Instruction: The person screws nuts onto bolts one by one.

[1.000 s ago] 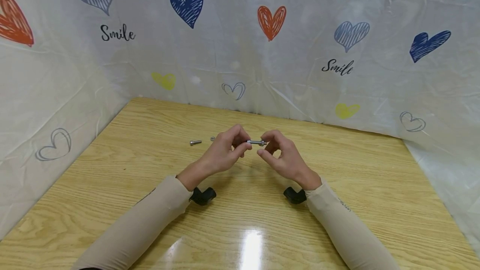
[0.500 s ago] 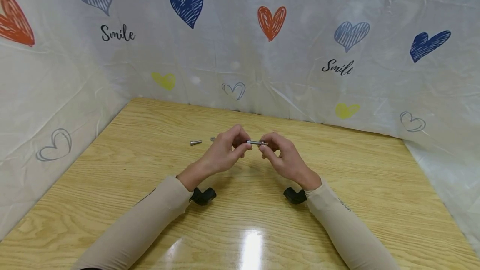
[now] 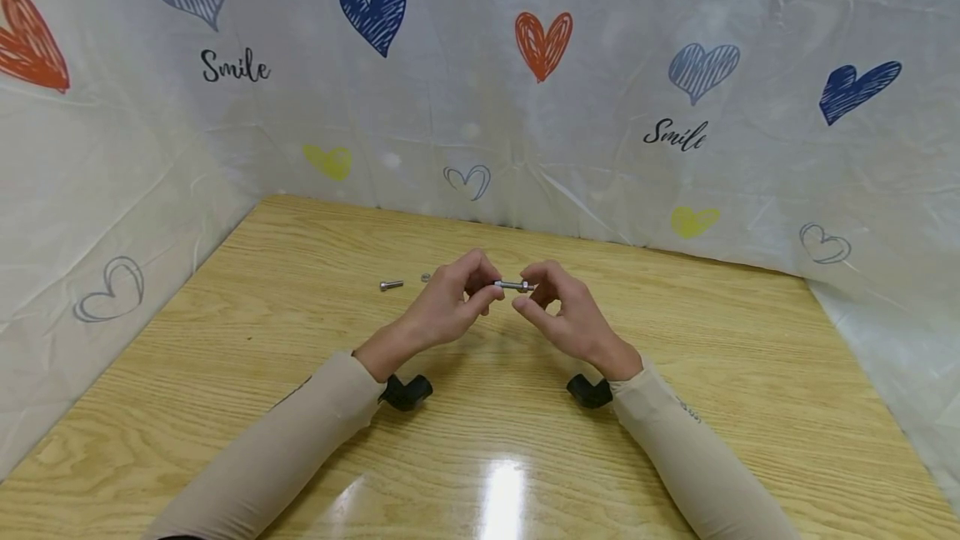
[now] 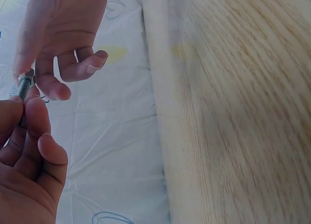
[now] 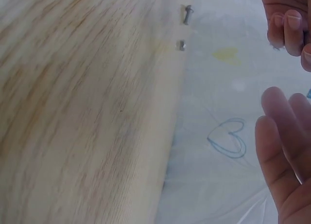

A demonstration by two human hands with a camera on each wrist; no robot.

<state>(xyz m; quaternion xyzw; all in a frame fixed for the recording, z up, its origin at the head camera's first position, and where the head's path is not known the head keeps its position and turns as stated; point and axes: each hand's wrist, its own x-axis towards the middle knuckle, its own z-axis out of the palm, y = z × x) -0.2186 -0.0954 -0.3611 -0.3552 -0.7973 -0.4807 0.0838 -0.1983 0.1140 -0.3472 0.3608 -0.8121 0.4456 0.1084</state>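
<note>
My left hand [image 3: 453, 300] pinches one end of a metal bolt [image 3: 510, 284] between thumb and fingertips, above the table. A hex nut [image 3: 524, 286] sits on the bolt toward its right end, and a short bit of thread shows past it. In the left wrist view the threaded shank [image 4: 23, 89] points at the nut [image 4: 30, 77]. My right hand [image 3: 566, 312] is beside the nut, its index finger right at it and its thumb held apart below. The bolt's left end is hidden by my left fingers.
A second bolt [image 3: 392, 285] lies on the wooden table [image 3: 675, 340], left of my hands. Near it lies a loose nut [image 3: 425, 277], also seen with the bolt [image 5: 187, 15] in the right wrist view. A heart-printed cloth [image 3: 465, 123] hangs behind the table.
My right thumb and index finger closed on the nut half a second ago, and the thumb has since moved down and away. The left hand keeps its hold on the bolt.
</note>
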